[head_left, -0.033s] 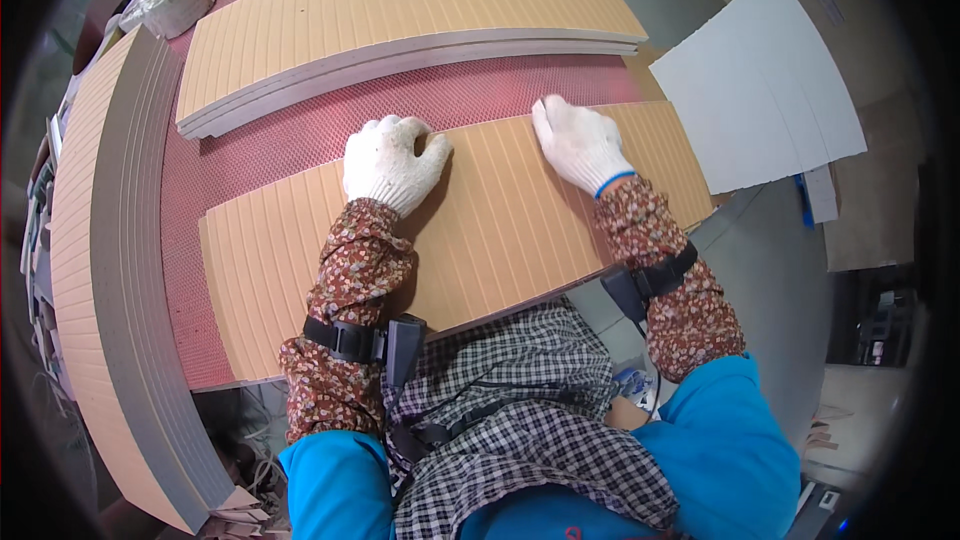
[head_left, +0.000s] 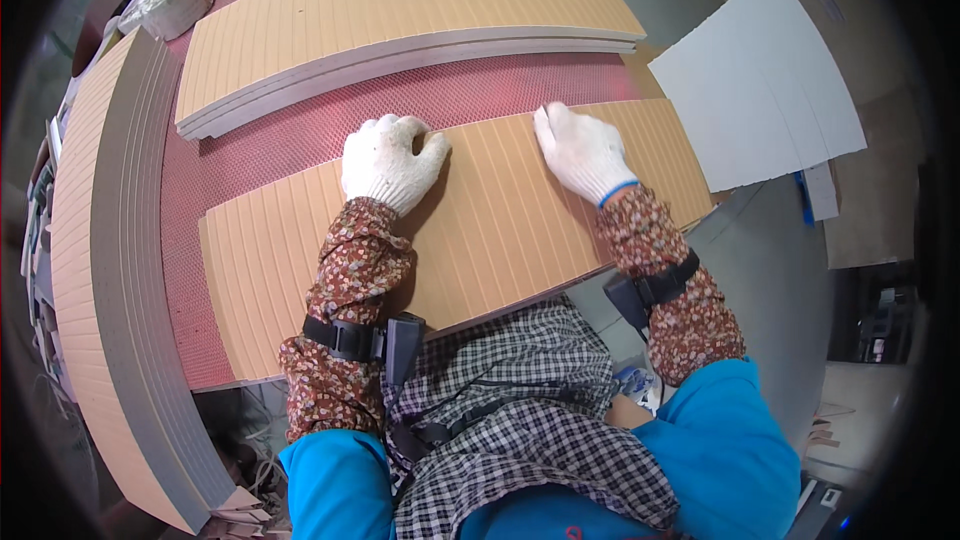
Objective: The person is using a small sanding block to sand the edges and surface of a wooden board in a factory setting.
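Note:
A tan board [head_left: 490, 225] with parallel grooves lies across the near part of the work surface. My left hand [head_left: 393, 165], in a white knit glove, rests at its far edge. The fingers curl over that edge and the thumb stands off to the right. Farther right along the same edge is my right hand [head_left: 583, 150], gloved too, with thumb and fingers pressed together. What it may pinch is too small to make out. Patterned sleeves cover both forearms, each with a black strap and a small device.
Behind lies a stack of grooved boards [head_left: 410, 0] on the red textured surface [head_left: 300, 130]. Another stack of boards [head_left: 110, 190] stands along the left. A white sheet [head_left: 760, 90] juts out at the right. A pale roll [head_left: 168, 2] sits at the back left.
My right hand has shifted very slightly toward me and to the right. The left hand and the boards look almost unchanged.

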### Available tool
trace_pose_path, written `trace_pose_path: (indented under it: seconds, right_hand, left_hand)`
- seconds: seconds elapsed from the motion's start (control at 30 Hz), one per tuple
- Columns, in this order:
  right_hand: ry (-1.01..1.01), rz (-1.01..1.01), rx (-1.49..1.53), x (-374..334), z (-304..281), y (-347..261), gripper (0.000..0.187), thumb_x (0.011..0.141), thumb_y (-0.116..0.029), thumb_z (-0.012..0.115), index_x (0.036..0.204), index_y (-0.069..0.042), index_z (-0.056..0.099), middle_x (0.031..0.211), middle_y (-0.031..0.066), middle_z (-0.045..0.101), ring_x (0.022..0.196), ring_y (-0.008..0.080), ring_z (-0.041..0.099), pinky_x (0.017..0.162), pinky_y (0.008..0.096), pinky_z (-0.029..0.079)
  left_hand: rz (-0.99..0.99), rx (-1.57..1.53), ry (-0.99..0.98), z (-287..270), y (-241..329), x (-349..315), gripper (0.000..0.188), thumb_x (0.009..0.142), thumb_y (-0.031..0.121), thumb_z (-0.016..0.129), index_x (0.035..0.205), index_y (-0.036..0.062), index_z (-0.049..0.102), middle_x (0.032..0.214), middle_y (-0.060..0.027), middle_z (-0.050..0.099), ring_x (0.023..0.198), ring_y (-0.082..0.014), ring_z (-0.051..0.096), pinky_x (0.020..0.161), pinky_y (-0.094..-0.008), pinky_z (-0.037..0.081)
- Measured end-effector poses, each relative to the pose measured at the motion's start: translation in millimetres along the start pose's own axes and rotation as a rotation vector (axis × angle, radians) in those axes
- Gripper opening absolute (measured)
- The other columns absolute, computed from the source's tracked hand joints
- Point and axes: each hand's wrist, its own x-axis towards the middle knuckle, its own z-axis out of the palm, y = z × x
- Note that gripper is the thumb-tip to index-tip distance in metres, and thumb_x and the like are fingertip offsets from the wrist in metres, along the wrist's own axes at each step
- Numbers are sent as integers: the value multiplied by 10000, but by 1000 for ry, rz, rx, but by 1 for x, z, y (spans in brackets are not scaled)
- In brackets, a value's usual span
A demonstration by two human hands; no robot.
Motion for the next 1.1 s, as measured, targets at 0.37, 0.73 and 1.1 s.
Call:
trace_pose_path:
  seconds: [0.37,0.73,1.1]
  right_hand:
    - [-41,20,61,-177,-10,11,329,1093,-324,524,910,-60,595,597,157,657,536,358,680,492,491,517]
    - [43,32,169,-222,-7,0,259,1055,-260,625,889,-71,561,572,135,617,505,348,651,451,462,486]
    - [26,14,133,-206,-4,-7,249,1073,-270,593,931,-67,567,583,145,631,513,356,658,463,478,487]
  left_hand:
    - [-12,-13,-20,-5,1,2,391,931,423,684,1020,65,814,1008,-165,755,1001,-354,703,934,-473,557]
    - [-24,-13,3,-1,-3,0,393,922,429,692,1014,67,815,999,-156,754,997,-348,708,937,-462,555]
    - [-5,15,4,-2,-1,-1,389,922,419,692,1016,62,814,996,-157,756,993,-346,701,926,-465,555]
